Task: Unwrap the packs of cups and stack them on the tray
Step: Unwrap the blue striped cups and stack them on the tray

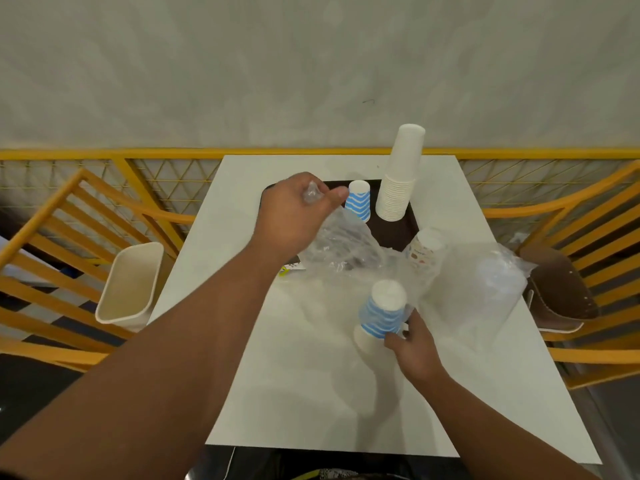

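Note:
A dark tray lies at the back of the white table. On it stand a tall leaning stack of white cups and a short blue-and-white striped stack. My left hand pinches the end of a clear plastic wrapper, which it holds above the tray's left side. My right hand grips another blue-striped cup stack near the table's middle. A wrapped pack of patterned cups lies to the right of the tray.
A pack of clear plastic cups lies at the table's right edge. A cream bin sits on the yellow chair at left, a brown one on the chair at right. A yellow mesh railing runs behind.

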Available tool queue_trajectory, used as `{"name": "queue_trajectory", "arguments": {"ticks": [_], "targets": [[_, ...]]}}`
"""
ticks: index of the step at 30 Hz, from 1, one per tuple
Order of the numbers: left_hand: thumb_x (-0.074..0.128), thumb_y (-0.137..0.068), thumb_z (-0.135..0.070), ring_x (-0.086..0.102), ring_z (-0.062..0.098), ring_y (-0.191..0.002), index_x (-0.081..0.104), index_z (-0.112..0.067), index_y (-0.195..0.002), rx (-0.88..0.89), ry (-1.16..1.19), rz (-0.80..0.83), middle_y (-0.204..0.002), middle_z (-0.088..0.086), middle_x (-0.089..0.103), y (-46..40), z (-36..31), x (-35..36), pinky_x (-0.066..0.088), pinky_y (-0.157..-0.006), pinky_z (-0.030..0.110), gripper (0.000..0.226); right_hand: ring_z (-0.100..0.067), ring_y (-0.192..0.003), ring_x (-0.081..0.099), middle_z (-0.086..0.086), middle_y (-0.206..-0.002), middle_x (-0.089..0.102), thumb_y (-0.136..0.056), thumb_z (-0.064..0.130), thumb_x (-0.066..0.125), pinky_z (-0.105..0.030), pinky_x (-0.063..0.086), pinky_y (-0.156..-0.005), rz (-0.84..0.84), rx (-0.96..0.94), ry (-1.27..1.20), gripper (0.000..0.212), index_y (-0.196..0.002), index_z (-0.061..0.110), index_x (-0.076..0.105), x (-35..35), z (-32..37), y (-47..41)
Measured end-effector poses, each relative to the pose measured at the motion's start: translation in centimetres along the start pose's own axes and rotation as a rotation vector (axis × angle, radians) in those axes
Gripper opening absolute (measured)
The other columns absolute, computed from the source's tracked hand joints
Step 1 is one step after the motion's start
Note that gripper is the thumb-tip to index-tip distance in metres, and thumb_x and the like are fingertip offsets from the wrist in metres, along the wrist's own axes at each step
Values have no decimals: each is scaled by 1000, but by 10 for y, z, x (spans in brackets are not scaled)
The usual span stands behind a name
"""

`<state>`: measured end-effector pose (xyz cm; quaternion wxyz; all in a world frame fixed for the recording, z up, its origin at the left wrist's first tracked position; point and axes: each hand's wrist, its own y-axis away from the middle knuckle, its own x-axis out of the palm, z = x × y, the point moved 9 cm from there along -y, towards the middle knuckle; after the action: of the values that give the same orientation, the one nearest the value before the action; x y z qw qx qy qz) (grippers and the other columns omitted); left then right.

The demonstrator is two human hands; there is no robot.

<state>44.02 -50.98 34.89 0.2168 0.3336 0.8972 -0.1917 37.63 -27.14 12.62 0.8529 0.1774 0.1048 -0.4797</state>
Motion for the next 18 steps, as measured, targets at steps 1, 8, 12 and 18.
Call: {"name": "queue_trajectory", "arguments": {"ticks": [1,8,12,18], "targets": [[74,-80,-50,54,5,-69,63,-28,-72,8,4,-11,-74,-9,63,-4,-2,-3,40,-61,18,26,-13,-102,60,12,-108,63,-61,22,57,-37,49,-89,11,3,13,51,-112,31,57,-1,-2,-2],[71,-80,-55,55,8,-72,64,-28,-77,52,-33,9,-74,-12,60,-16,-12,-12,40,-62,23,28,-16,-93,58,4,-98,64,-66,25,50,-32,44,-79,-147,-14,-59,44,-109,18,59,-20,-3,5],[74,-79,-51,49,-1,-60,62,-27,-75,121,-80,2,-65,-13,55,-22,-29,-23,35,-53,15,27,-17,-81,48,-7,-91,51,-74,51,52,-31,42,-77,-528,-139,-256,49,-99,9,52,-66,46,12],[74,-80,-49,50,0,-60,59,-31,-71,215,-83,61,-65,-14,56,-16,-56,-5,36,-55,14,25,-18,-123,48,2,-130,51,-56,50,82,-31,38,-104,-249,-660,166,97,-137,18,40,0,236,-5]]}}
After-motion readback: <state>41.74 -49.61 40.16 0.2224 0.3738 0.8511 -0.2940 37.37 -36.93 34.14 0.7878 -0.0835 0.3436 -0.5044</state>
